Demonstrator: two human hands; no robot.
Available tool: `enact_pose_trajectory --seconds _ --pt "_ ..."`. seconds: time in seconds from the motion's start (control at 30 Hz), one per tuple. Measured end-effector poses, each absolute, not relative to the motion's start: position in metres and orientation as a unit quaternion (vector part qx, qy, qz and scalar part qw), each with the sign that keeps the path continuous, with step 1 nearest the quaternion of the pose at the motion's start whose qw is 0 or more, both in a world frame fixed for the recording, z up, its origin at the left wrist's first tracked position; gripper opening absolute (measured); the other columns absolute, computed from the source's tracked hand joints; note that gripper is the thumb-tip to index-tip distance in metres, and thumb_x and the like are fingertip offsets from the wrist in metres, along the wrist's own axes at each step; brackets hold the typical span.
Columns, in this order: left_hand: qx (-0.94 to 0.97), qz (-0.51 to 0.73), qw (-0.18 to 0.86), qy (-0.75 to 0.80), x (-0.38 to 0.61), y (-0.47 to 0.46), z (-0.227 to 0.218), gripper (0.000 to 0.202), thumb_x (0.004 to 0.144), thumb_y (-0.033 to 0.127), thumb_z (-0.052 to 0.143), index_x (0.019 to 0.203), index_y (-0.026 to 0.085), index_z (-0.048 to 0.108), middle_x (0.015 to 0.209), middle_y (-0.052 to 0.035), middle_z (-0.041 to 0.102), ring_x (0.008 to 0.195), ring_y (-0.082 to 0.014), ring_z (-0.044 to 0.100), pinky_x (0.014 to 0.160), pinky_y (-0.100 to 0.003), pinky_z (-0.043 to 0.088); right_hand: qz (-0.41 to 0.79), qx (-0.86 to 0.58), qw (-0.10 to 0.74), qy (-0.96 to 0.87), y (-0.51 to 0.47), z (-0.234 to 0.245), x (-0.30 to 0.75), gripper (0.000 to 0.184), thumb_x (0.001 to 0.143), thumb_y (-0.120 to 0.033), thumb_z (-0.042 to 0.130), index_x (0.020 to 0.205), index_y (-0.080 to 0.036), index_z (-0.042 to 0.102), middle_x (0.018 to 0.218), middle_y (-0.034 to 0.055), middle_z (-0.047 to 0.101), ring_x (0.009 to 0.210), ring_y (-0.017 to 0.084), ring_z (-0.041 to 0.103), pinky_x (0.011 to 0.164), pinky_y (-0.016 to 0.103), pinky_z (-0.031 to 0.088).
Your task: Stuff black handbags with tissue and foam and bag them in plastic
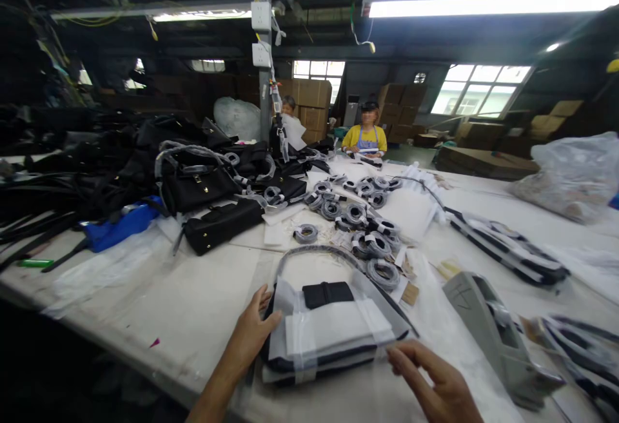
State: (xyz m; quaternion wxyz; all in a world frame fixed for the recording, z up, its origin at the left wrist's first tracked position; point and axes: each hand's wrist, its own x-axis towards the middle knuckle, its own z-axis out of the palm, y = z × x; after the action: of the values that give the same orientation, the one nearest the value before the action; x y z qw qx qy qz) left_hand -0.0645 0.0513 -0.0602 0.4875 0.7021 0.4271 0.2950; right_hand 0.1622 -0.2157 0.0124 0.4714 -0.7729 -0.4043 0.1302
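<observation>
A black handbag (271, 362) lies flat on the table in front of me, wrapped in white paper (338, 329) with clear tape across it. Its flap strap (327, 294) shows dark through a gap in the paper, and its wrapped handle (319, 250) arches away from me. My left hand (256, 316) grips the bag's left edge, thumb over the paper and fingers along the side. Beside the lower right corner, my right hand (428, 371) is closed, thumb and forefinger together; whatever they may pinch is too small to make out.
Several coiled, plastic-wrapped straps (355, 215) lie beyond the bag. Black handbags (225, 223) are heaped at the left, near a blue bundle (120, 224). A grey tape dispenser (498, 339) stands at right. Across the table sits a person in yellow (365, 138).
</observation>
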Motion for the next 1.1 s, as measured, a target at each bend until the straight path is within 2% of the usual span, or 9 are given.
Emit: enact_pose_trajectory --seconds 0.17,0.33,0.43,0.57,0.7,0.77,0.83,0.97,1.1 --pt "0.687 0.264 0.509 0.447 -0.062 0.054 -0.06 0.085 0.068 0.048 0.065 0.139 0.005 0.045 0.139 -0.0234 0.055 0.126 -0.0333 0.056 0.108 -0.047 0.043 0.023 -0.811 0.376 -0.447 -0.16 0.018 0.215 0.043 0.085 -0.054 0.051 0.108 -0.023 0.07 0.114 0.0106 0.071 0.108 0.032 0.065 0.098 0.046 0.05" --pt "0.696 0.249 0.517 0.432 -0.059 0.055 -0.049 0.079 0.063 0.049 0.063 0.13 0.007 0.055 0.138 -0.0201 0.057 0.125 -0.0354 0.056 0.109 -0.048 0.041 0.062 -0.829 0.271 -0.486 -0.144 -0.019 0.238 0.048 0.082 -0.048 0.05 0.114 -0.018 0.068 0.129 0.0169 0.064 0.122 0.034 0.058 0.107 0.049 0.043" --pt "0.719 0.217 0.526 0.399 -0.068 0.053 -0.037 0.069 0.064 0.045 0.065 0.126 0.014 0.06 0.13 -0.0134 0.065 0.117 -0.0337 0.061 0.103 -0.045 0.046 0.088 -0.825 0.279 -0.484 -0.163 -0.022 0.233 0.044 0.085 -0.051 0.05 0.111 -0.021 0.068 0.122 0.0139 0.067 0.116 0.031 0.061 0.106 0.044 0.044" --pt "0.784 0.087 0.537 0.299 -0.083 0.062 -0.016 0.046 0.074 0.042 0.061 0.114 0.02 0.067 0.109 -0.0044 0.073 0.098 -0.0255 0.066 0.085 -0.032 0.05 0.163 -0.839 0.279 -0.438 -0.192 -0.009 0.236 0.039 0.087 -0.056 0.048 0.097 -0.026 0.07 0.102 0.0069 0.073 0.091 0.027 0.067 0.087 0.037 0.052" --pt "0.868 0.056 0.388 0.306 -0.063 0.082 0.014 0.026 0.084 0.04 0.054 0.085 0.021 0.072 0.087 -0.0003 0.073 0.085 -0.0199 0.065 0.074 -0.025 0.044 0.218 -0.85 0.26 -0.404 -0.202 -0.009 0.246 0.04 0.087 -0.057 0.045 0.085 -0.025 0.069 0.087 0.0034 0.073 0.083 0.024 0.067 0.077 0.032 0.05" --pt "0.89 0.098 0.316 0.313 -0.032 0.089 0.029 0.02 0.085 0.032 0.053 0.083 0.022 0.07 0.086 -0.0002 0.073 0.084 -0.0183 0.065 0.074 -0.025 0.042 0.211 -0.856 0.257 -0.396 -0.2 -0.014 0.248 0.039 0.086 -0.057 0.045 0.084 -0.025 0.068 0.086 0.0026 0.073 0.082 0.024 0.066 0.076 0.031 0.048" --pt "0.9 0.098 0.307 0.293 0.01 0.093 0.039 0.015 0.084 0.028 0.056 0.085 0.023 0.07 0.09 0.0011 0.073 0.087 -0.0168 0.065 0.075 -0.024 0.042 0.191 -0.863 0.258 -0.39 -0.197 -0.018 0.247 0.038 0.085 -0.056 0.046 0.082 -0.025 0.067 0.085 0.0022 0.073 0.081 0.024 0.066 0.075 0.031 0.048" --pt "0.908 0.061 0.284 0.301 0.099 0.097 0.037 0.014 0.089 0.03 0.06 0.091 0.021 0.07 0.097 -0.0019 0.072 0.095 -0.0193 0.065 0.083 -0.031 0.047 0.178 -0.867 0.256 -0.39 -0.196 -0.025 0.244 0.037 0.086 -0.056 0.045 0.081 -0.025 0.066 0.084 0.0023 0.073 0.08 0.024 0.066 0.074 0.03 0.048" --pt "0.902 0.014 0.251 0.351 0.16 0.099 0.015 0.03 0.093 0.04 0.062 0.111 0.015 0.063 0.113 -0.0076 0.065 0.101 -0.0215 0.063 0.089 -0.044 0.053 0.169 -0.865 0.273 -0.386 -0.199 -0.031 0.243 0.035 0.087 -0.055 0.046 0.081 -0.026 0.066 0.083 0.0021 0.073 0.077 0.022 0.066 0.071 0.028 0.048"
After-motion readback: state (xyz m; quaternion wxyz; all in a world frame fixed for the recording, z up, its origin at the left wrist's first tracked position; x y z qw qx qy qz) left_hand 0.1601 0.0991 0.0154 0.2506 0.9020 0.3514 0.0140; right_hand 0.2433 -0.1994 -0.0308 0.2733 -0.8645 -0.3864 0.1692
